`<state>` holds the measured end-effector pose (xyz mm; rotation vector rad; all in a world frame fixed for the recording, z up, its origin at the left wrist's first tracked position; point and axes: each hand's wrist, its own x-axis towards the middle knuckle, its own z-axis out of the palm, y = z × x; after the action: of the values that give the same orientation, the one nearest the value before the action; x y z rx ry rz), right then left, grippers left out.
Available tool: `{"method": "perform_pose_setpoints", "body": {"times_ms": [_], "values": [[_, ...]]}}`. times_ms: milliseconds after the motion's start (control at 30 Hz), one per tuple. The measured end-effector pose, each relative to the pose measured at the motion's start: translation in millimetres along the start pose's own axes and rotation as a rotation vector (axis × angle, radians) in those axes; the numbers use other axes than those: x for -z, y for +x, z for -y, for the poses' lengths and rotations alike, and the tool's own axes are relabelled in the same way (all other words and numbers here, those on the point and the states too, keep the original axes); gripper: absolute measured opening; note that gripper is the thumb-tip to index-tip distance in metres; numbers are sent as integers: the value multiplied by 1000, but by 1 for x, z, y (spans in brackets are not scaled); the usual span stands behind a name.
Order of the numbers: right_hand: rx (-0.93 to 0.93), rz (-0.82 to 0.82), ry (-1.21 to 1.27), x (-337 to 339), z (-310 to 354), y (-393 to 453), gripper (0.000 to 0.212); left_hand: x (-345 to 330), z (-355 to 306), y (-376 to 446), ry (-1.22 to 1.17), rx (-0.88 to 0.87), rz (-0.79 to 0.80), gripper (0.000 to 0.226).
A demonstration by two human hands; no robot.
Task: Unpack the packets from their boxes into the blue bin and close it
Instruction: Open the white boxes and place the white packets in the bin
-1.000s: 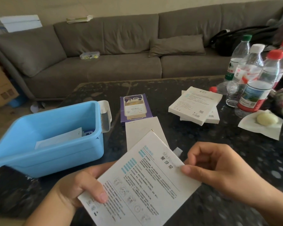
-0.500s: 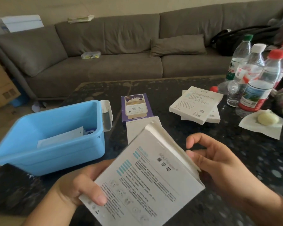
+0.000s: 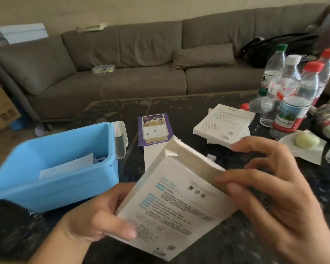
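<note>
Left hand (image 3: pixel 95 223) is gripping the white box (image 3: pixel 171 202) at its lower-left corner, thumb on the printed face, fingers curled behind. Right hand (image 3: pixel 274 197) is at the box's 2 o'clock edge, thumb pressing the opened end flap (image 3: pixel 196 164), other fingers spread loose; looks like a pinch on the flap, but the far side is hidden. Box is being held above the tabletop (image 3: pixel 198 105), tilted, open end pointing to 1 o'clock. Packets inside aren't showing yet.

Blue bin (image 3: pixel 51 187) is sitting at 9 o'clock from the box, lid off, with at least 1 white packet (image 3: pixel 65 166) in it. Purple box (image 3: pixel 154 128) is lying at 12 o'clock, 2 more white boxes (image 3: pixel 221 122) stacked at 1 o'clock, water bottles (image 3: pixel 293 96) beyond them.

Handling guess: thin cardboard, light, crushes if squeezed on the faces, so hold by the edges. Packets are likely flat, soft and a bit slick; pinch them at the exposed end and slide straight out, or tip the box over the bin.
</note>
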<state>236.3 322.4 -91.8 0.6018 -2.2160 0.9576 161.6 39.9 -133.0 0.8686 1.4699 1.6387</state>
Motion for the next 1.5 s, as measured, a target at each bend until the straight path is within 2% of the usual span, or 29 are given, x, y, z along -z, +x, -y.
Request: {"method": "perform_pose_setpoints", "body": {"times_ms": [100, 200, 267, 333, 400, 467, 533, 567, 600, 667, 733, 767, 833, 900, 967, 1033, 1233, 1400, 1500], "values": [[-119, -44, 91, -1, -10, 1, 17, -4, -10, 7, 91, -48, 2, 57], [-281, -91, 409, 3, -5, 5, 9, -6, -13, 18, 198, -19, -34, 50], [-348, -9, 591, 11, -8, 6, 27, -7, -18, 28, 253, -26, -102, 43], [-337, -41, 577, 18, -9, 6, 37, -11, -24, 36, 388, -39, -197, 35], [-298, -210, 506, 23, -8, 5, 30, -21, -28, 49, 549, -52, -344, 38], [-151, -351, 313, 25, -5, 5, 18, -32, -29, 69, 694, -64, -612, 50], [32, -403, 51, 16, -2, 5, 33, -44, -21, 88, 866, -157, -889, 53], [105, -434, -53, 9, -3, 4, 30, -48, -13, 96, 847, -161, -1003, 59], [145, -467, -125, 0, -7, 2, 22, -51, -4, 101, 695, -114, -1101, 64], [147, -469, -191, -22, -18, -3, 13, -64, 6, 104, 193, 7, -1207, 50], [135, -401, -183, -44, -28, -9, 12, -77, 13, 98, -188, -47, -1206, 17], [128, -371, -173, -54, -29, -11, 12, -81, 14, 93, -242, -73, -1190, 8], [70, -344, -122, -71, -24, -17, 11, -85, 18, 83, -162, -82, -1180, 18], [-59, -328, -28, -82, -12, -19, 5, -83, 24, 75, -14, -39, -1266, 17], [-281, -313, 121, -90, -3, -20, 14, -81, 30, 67, 180, -21, -1363, 23], [-398, -304, 175, -97, -2, -21, 22, -80, 32, 60, 302, -58, -1377, 24], [-494, -342, 276, -103, -1, -18, 29, -70, 28, 52, 227, 53, -1291, 2], [-481, -309, 281, -101, 3, -19, 22, -62, 26, 45, 290, 94, -1206, 9], [-435, -275, 242, -104, 6, -24, 20, -60, 24, 46, 212, 176, -1167, 12]]}}
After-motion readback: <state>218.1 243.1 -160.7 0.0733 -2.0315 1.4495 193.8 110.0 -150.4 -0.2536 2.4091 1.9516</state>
